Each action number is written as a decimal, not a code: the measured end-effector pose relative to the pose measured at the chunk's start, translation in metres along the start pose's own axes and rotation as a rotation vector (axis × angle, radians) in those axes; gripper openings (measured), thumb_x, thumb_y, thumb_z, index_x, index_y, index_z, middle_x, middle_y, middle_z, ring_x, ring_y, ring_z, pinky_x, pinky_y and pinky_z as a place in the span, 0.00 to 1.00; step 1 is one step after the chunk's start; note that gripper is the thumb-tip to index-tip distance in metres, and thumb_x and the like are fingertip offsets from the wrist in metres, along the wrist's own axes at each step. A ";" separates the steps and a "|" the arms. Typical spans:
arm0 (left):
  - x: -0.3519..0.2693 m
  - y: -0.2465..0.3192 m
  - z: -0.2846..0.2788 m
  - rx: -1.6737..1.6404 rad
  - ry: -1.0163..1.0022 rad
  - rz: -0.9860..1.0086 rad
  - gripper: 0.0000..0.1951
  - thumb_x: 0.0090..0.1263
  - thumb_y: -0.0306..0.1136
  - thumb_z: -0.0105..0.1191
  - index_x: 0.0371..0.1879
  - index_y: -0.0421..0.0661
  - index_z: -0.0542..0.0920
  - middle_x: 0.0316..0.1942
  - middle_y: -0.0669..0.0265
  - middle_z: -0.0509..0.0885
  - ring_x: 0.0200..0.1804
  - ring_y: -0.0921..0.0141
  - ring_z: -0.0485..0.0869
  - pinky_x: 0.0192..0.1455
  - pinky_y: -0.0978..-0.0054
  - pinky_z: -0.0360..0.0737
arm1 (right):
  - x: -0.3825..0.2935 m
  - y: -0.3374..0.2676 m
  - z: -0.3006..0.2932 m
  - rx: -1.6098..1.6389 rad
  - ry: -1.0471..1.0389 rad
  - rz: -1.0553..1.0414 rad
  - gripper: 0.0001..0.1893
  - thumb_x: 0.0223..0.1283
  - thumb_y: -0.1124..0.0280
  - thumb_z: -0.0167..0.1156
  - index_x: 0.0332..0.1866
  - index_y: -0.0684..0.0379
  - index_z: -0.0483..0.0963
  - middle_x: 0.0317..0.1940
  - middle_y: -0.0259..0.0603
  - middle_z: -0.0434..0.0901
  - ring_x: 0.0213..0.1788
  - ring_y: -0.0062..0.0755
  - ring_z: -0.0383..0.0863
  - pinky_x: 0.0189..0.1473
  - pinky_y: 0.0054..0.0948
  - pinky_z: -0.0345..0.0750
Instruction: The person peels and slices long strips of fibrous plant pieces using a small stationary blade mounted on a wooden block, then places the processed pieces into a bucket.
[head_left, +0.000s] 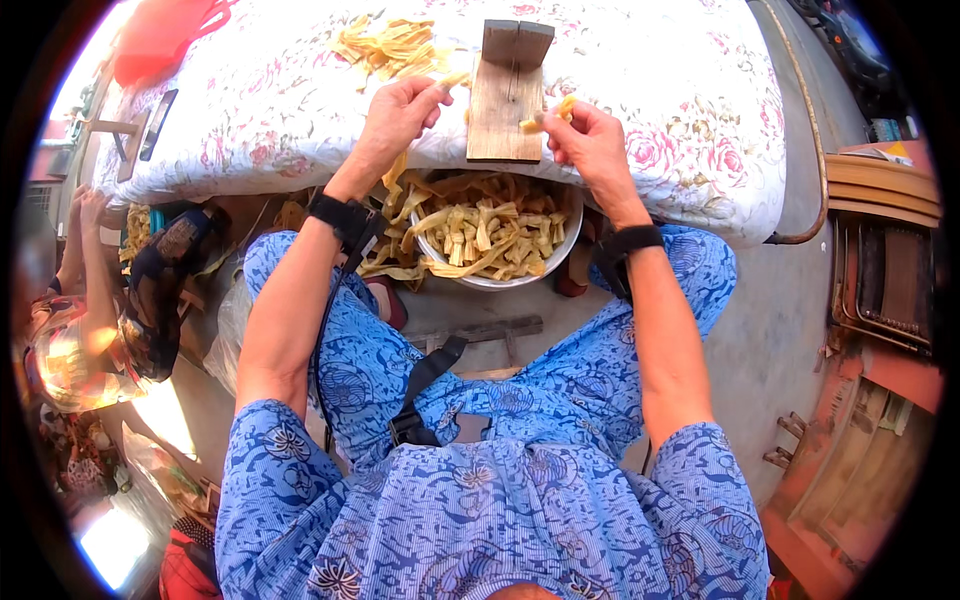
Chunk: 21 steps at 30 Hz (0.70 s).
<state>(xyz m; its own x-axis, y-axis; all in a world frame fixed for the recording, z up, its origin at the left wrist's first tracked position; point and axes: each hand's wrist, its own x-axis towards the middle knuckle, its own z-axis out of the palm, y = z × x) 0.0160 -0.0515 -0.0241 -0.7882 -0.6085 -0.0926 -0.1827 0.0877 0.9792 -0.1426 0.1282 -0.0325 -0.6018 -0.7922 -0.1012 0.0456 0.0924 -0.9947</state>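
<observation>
My left hand (409, 107) pinches the end of a yellowish, limp strip (454, 78) just left of a wooden block stand (505, 112). At the stand's right side, my right hand (581, 135) holds a short piece of similar yellowish strip (532, 126) between thumb and fingers. The stand has an upright wooden piece at its far end and rests on the flowered cloth at the table's near edge. Below that edge, a metal basin (559, 259) holds many knotted yellowish strips, some hanging over its left rim. A pile of loose strips (390, 49) lies beyond my left hand.
The table's flowered cloth (300, 142) hangs over the near edge. At the left, another person's hands (88, 206) are near a second wooden stand (129, 142). A red plastic bag (157, 45) lies at the far left corner. A metal rail (814, 142) curves round the table's right side.
</observation>
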 end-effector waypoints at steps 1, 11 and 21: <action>-0.009 0.006 0.002 -0.036 -0.039 -0.028 0.11 0.68 0.36 0.47 0.29 0.44 0.79 0.16 0.80 0.67 0.19 0.87 0.61 0.21 0.88 0.57 | -0.009 -0.003 0.001 0.005 -0.030 0.019 0.11 0.53 0.67 0.62 0.31 0.66 0.76 0.17 0.30 0.74 0.17 0.13 0.70 0.18 0.13 0.67; -0.060 0.022 0.030 -0.270 -0.221 -0.110 0.12 0.70 0.38 0.46 0.35 0.43 0.78 0.17 0.81 0.67 0.21 0.88 0.61 0.22 0.90 0.56 | -0.040 -0.016 -0.015 -0.514 -0.069 -0.131 0.11 0.50 0.64 0.65 0.31 0.61 0.77 0.12 0.31 0.71 0.17 0.15 0.68 0.19 0.19 0.66; -0.076 0.054 0.034 -0.407 -0.238 -0.085 0.10 0.66 0.36 0.53 0.39 0.44 0.77 0.23 0.78 0.73 0.23 0.87 0.66 0.23 0.90 0.59 | -0.054 -0.057 0.025 -0.339 -0.049 -0.305 0.10 0.50 0.68 0.64 0.34 0.62 0.77 0.14 0.33 0.72 0.18 0.15 0.69 0.22 0.17 0.67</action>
<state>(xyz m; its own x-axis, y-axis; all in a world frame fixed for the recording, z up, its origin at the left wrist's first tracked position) 0.0460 0.0260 0.0301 -0.9017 -0.3988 -0.1671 -0.0442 -0.2995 0.9531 -0.0926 0.1502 0.0294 -0.5081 -0.8409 0.1860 -0.3961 0.0363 -0.9175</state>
